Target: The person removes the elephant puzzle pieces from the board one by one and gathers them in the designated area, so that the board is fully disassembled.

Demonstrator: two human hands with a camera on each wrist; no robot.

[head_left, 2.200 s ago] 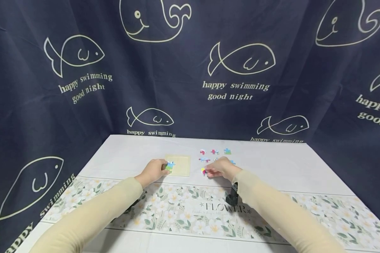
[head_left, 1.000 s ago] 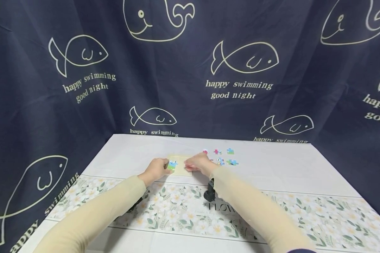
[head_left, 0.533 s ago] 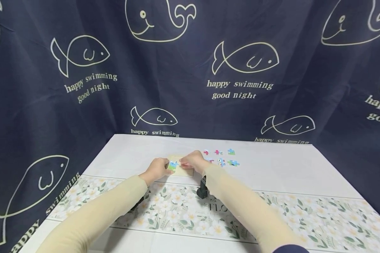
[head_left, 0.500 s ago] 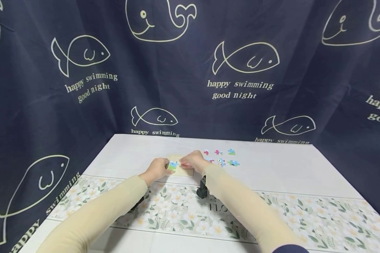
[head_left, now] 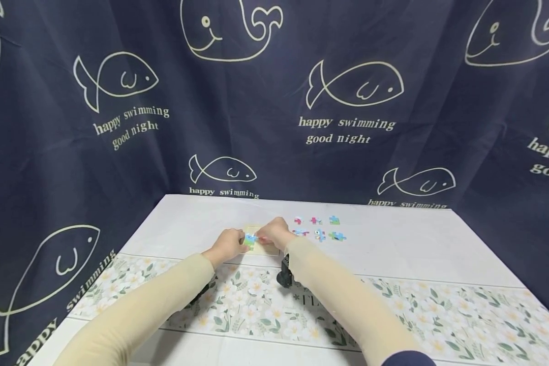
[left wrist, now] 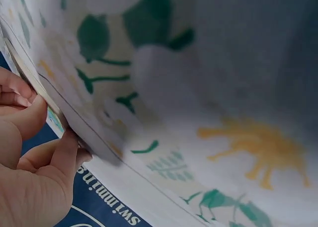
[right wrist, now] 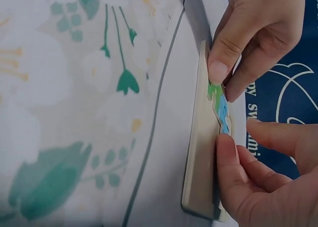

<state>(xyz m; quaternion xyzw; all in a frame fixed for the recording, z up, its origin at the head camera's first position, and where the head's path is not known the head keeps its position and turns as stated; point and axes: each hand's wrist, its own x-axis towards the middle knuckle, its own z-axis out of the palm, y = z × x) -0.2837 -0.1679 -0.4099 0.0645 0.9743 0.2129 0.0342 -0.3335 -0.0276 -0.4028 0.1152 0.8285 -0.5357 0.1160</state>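
Note:
A shallow pale wooden puzzle tray (head_left: 266, 249) lies on the table, with blue and green jigsaw pieces (head_left: 249, 241) at its left side. My left hand (head_left: 229, 245) grips the tray's left edge, its thumb (right wrist: 218, 72) on the near side by the green part. From the right, my right hand (head_left: 274, 233) reaches over the tray and pinches a jigsaw piece, mostly hidden by the fingers. In the right wrist view the right thumb (right wrist: 227, 150) is down against the blue part. The left wrist view shows both hands close together at the tray's rim.
Several loose jigsaw pieces (head_left: 319, 235) lie in two rows right of the tray. A white cloth with a floral band (head_left: 256, 305) covers the table. A dark blue fish-print curtain (head_left: 274, 127) hangs behind. A black wrist camera (head_left: 284, 274) sits under the right wrist.
My right hand took the yellow, red and blue piece from the loose ones and carried it left over the tray, beside the blue and green pieces. The left hand stayed at the tray's edge.

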